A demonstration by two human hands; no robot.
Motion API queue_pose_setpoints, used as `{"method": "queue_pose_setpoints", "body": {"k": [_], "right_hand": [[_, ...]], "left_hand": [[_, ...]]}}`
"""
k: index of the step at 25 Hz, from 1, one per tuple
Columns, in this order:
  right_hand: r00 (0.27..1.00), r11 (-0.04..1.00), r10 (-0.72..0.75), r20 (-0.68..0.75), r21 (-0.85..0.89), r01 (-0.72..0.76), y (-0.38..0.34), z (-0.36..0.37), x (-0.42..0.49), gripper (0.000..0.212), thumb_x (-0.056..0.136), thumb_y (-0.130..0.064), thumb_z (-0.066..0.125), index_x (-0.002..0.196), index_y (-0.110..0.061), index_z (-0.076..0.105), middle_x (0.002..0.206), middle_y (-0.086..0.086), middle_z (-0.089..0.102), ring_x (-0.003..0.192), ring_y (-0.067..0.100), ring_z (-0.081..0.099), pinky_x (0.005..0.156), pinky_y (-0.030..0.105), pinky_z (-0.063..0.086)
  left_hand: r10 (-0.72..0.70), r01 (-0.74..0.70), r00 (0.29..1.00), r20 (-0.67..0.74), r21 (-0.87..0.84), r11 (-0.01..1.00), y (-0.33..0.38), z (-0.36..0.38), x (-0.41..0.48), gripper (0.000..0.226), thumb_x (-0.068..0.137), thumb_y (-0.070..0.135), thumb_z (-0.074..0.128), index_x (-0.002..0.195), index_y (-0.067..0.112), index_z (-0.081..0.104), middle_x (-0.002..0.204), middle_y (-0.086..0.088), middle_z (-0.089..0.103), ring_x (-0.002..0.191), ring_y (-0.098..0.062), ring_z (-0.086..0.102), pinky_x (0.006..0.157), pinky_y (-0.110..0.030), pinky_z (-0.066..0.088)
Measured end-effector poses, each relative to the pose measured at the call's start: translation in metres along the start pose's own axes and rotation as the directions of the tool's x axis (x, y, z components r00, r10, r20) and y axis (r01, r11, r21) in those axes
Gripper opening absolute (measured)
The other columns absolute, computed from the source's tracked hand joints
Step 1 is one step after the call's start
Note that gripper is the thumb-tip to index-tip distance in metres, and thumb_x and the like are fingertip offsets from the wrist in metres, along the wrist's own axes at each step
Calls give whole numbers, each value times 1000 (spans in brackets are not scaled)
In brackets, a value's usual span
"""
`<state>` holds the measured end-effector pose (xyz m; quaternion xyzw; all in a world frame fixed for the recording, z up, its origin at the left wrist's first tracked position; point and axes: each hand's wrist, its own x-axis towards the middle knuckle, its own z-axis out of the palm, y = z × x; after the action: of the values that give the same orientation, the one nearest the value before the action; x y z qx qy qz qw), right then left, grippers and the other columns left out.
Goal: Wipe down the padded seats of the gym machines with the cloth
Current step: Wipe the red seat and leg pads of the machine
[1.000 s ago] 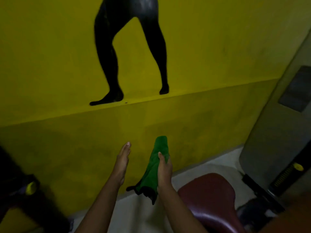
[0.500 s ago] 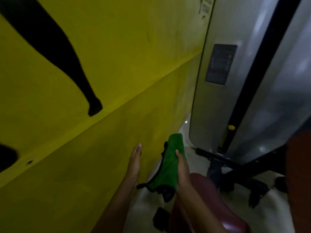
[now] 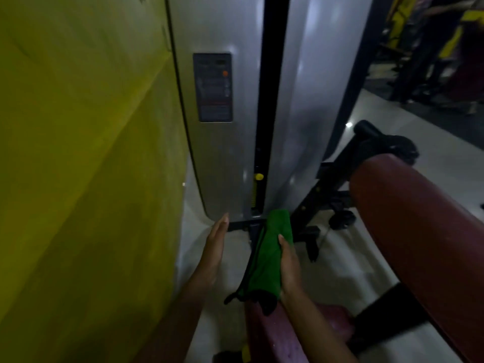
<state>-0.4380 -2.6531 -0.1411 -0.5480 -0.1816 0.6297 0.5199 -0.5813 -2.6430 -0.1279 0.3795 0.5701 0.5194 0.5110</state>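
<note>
My right hand (image 3: 289,268) grips a folded green cloth (image 3: 267,260) with a dark edge, held upright in the air above the front of a maroon padded seat (image 3: 277,336). My left hand (image 3: 214,247) is flat and open beside the cloth, fingers together and pointing forward, holding nothing. A second maroon pad (image 3: 419,226), long and rounded, runs along the right side of the view.
A yellow wall (image 3: 83,179) fills the left. Straight ahead stands the machine's silver weight-stack shroud (image 3: 222,158) with a label plate and a yellow pin (image 3: 259,176). A black frame (image 3: 332,184) joins it to the pads. Pale floor lies beneath; other machines stand at far right.
The view has swung right, from the yellow wall to the silver shroud and the long maroon pad. Both hands keep the same pose, the cloth still in my right hand.
</note>
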Motion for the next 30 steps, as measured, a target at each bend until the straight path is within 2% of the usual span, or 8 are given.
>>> {"method": "queue_pose_setpoints", "body": {"k": [5, 9, 15, 20, 24, 25, 28, 30], "right_hand": [[937, 978, -197, -288, 5, 207, -29, -31, 3, 32, 95, -30, 49, 120, -11, 58, 109, 16, 65, 98, 34, 63, 89, 47, 50], [784, 913, -352, -512, -3, 408, -44, -46, 6, 26, 97, -24, 45, 114, -10, 59, 107, 19, 64, 92, 32, 62, 77, 39, 50], [324, 830, -257, -910, -36, 557, -60, -36, 16, 14, 95, -28, 51, 101, -19, 61, 105, 13, 64, 96, 29, 61, 85, 42, 51], [-170, 770, -293, -941, -337, 542, -82, -41, 8, 56, 85, -47, 49, 125, -9, 54, 127, 13, 52, 118, 29, 49, 104, 37, 37], [-524, 773, -429, -736, -599, 209, -141, -66, 6, 67, 84, -54, 32, 130, -12, 54, 141, 17, 41, 122, 34, 38, 99, 32, 27], [-519, 789, -491, -699, -609, 74, -151, -78, 12, 64, 85, -55, 28, 134, -20, 50, 145, 14, 36, 123, 33, 35, 100, 38, 28], [-318, 768, -639, -700, -563, -304, -163, -112, 39, 62, 83, -60, 19, 140, -40, 36, 154, 6, 22, 130, 32, 25, 101, 52, 23], [-299, 706, -695, -654, -541, -457, -158, -132, 53, 57, 83, -57, 26, 135, -40, 43, 150, 7, 32, 125, 32, 27, 95, 57, 29]], "left_hand": [[57, -70, 945, 323, 30, 997, 22, 70, 31, 44, 101, 26, 33, 143, 13, 34, 147, -1, 38, 135, -13, 35, 99, -16, 29], [149, -246, 766, 625, 71, 967, 22, 124, 59, 44, 99, 27, 40, 142, 17, 36, 143, 3, 40, 131, -6, 36, 100, -19, 29], [219, -528, 268, 938, -48, 848, 44, 174, 94, 43, 93, 37, 49, 133, 36, 34, 142, 15, 33, 133, 2, 26, 104, -17, 27], [301, -837, -250, 920, -362, 411, 80, 272, 85, 55, 93, 41, 41, 143, 19, 35, 150, -2, 35, 143, -15, 21, 119, -36, 9], [236, -907, -378, 895, -409, 99, 95, 359, 84, 64, 91, 50, 29, 142, 13, 37, 146, -7, 39, 139, -22, 31, 117, -45, 18], [198, -916, -387, 901, -400, 27, 91, 369, 90, 70, 88, 55, 22, 142, 12, 36, 146, -8, 39, 138, -22, 32, 116, -44, 18], [228, -902, -432, 872, -416, -120, 67, 376, 108, 74, 85, 56, 20, 138, 10, 43, 138, -11, 50, 127, -25, 46, 112, -40, 26], [311, -894, -447, 839, -425, -138, 56, 380, 113, 65, 86, 51, 32, 131, 8, 52, 128, -11, 60, 117, -27, 56, 107, -38, 34]]}}
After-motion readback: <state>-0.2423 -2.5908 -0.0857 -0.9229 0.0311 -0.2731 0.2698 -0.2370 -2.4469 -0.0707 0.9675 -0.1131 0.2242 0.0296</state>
